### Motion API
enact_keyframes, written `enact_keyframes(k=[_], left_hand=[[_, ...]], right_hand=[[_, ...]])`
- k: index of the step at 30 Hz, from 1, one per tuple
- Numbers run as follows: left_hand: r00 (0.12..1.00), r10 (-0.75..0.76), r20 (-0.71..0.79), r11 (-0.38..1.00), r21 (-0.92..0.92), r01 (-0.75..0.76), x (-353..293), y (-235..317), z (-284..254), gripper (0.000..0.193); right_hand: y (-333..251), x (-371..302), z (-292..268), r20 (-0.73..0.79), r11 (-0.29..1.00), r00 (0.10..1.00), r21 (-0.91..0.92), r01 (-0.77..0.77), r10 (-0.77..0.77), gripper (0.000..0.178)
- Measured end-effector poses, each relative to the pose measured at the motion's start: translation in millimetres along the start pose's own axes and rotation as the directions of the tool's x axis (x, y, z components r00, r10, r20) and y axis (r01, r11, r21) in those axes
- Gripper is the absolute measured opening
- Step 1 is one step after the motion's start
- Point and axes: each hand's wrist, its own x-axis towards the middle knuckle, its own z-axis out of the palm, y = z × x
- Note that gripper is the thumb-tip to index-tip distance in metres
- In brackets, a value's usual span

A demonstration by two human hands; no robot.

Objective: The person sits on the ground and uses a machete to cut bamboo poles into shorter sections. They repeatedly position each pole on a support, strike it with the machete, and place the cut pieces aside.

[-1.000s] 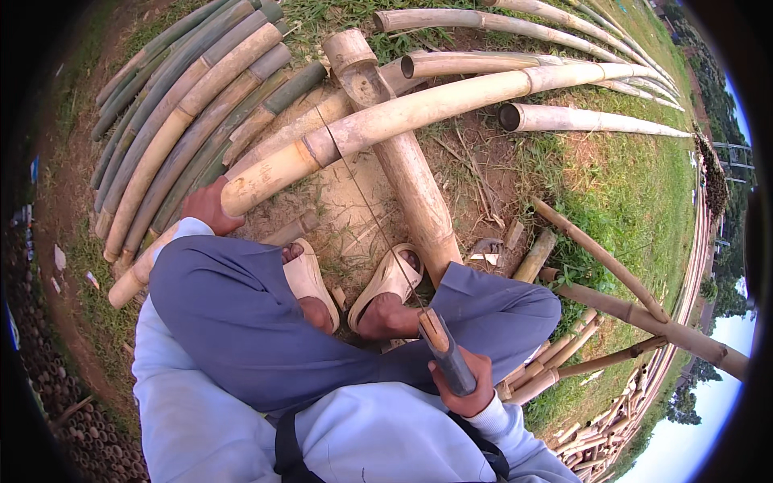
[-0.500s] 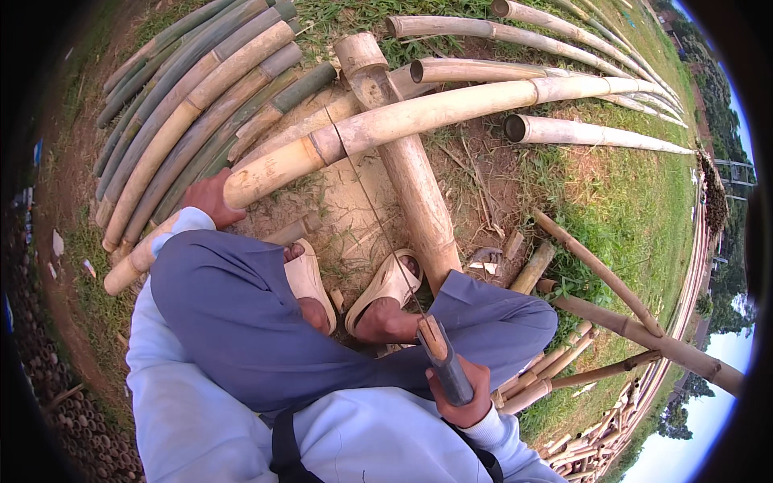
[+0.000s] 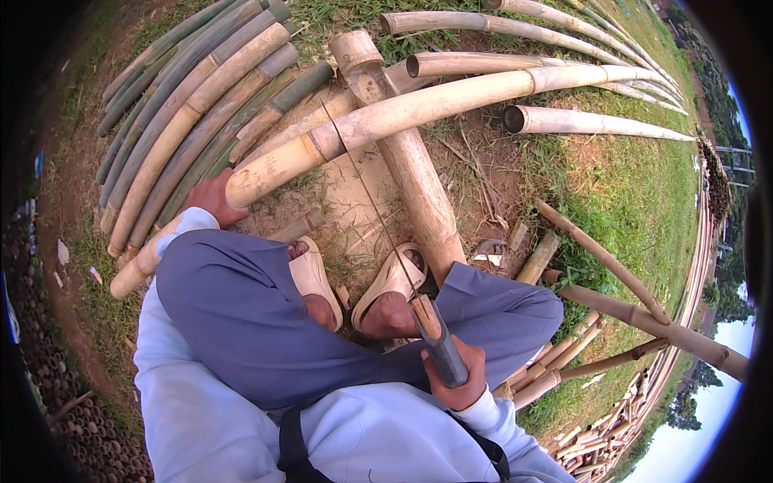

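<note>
A pale bamboo pole point(image 3: 427, 106) slants from near my left knee up to the far right, propped across a thick notched bamboo post point(image 3: 419, 189). My left hand point(image 3: 217, 201) grips the pole at its near end, fingers closed around the edge. In my right hand point(image 3: 457, 373), by my right knee, is the dark handle of a handsaw point(image 3: 441, 344) with a wooden core. Its thin blade runs away from me between my feet and crosses the pole beside a node. How deep the blade sits in the bamboo I cannot tell.
Green and brown bamboo poles point(image 3: 173, 129) lie stacked at the left. More cut poles point(image 3: 596, 121) stretch to the far right. Crossed bamboo props point(image 3: 636, 318) stand at the right, and a short offcut point(image 3: 299, 225) lies by my sandals point(image 3: 318, 278). Sawdust covers the ground under the pole.
My right hand and the saw have shifted a little forward and left along the blade's line. The left hand keeps its hold on the pole, and the view has moved slightly.
</note>
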Motion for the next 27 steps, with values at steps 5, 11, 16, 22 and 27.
enact_keyframes(k=[5,11,16,22,27], left_hand=[[1.000,0.001,0.024,1.000,0.019,-0.001,11,14,-10,0.067],[1.000,-0.016,0.020,0.999,0.030,0.015,1,-7,6,0.069],[1.000,-0.004,0.015,1.000,-0.011,0.004,5,-3,7,0.072],[1.000,-0.010,0.024,0.999,0.039,0.009,3,-5,2,0.077],[0.999,-0.034,0.001,0.999,0.001,0.034,4,-4,10,0.076]], right_hand=[[19,122,43,-0.053,0.990,0.989,-0.058,0.132,-0.135,0.017],[13,-1,2,0.024,0.999,1.000,-0.043,0.015,-0.014,0.031],[19,54,18,-0.009,0.999,0.999,0.009,0.053,-0.053,0.028],[19,62,22,0.029,0.997,0.996,-0.001,0.081,-0.081,0.020],[1,-1,-9,-0.007,0.999,1.000,-0.036,0.030,-0.030,0.032]])
